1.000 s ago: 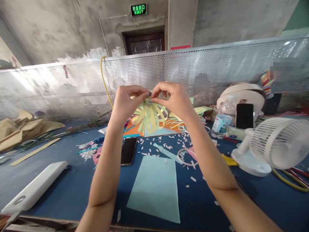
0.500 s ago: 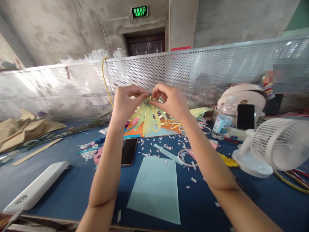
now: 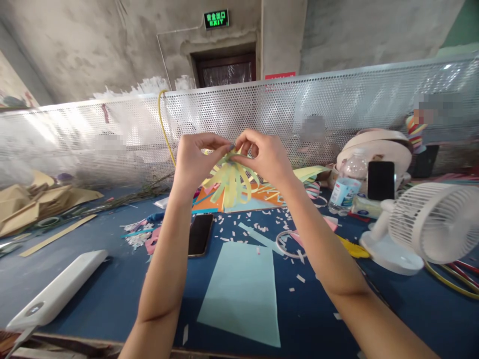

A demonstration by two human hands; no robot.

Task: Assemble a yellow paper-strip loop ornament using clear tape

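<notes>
The pale yellow paper strip bundle [image 3: 231,178] is already looking well advanced: its many narrow strips are curling out and down in loops from one gathered point, so the cutting and the gathering appear done, and what seems left is fixing or pinching that top point into shape, since both hands are working right there. The bundle is hanging in the air between the two hands, above the far middle of the bench [image 3: 112,289] and in front of the perforated metal screen [image 3: 337,99], touching nothing below it. The left hand [image 3: 194,162] is rising on an upright forearm, its fingers [image 3: 219,147] curling inward and closing on the top of the bundle from the left. The right hand [image 3: 267,157] is coming in from the right with a bent wrist, thumb and forefinger pinching the same gathered point while the other fingers are arching loosely above. Below the hands a light blue paper sheet [image 3: 241,291] is lying flat on the bench, with a black phone [image 3: 199,234] beside it on the left, small paper scraps [image 3: 262,219] scattered around and a white desk fan [image 3: 430,224] standing off to the right.
</notes>
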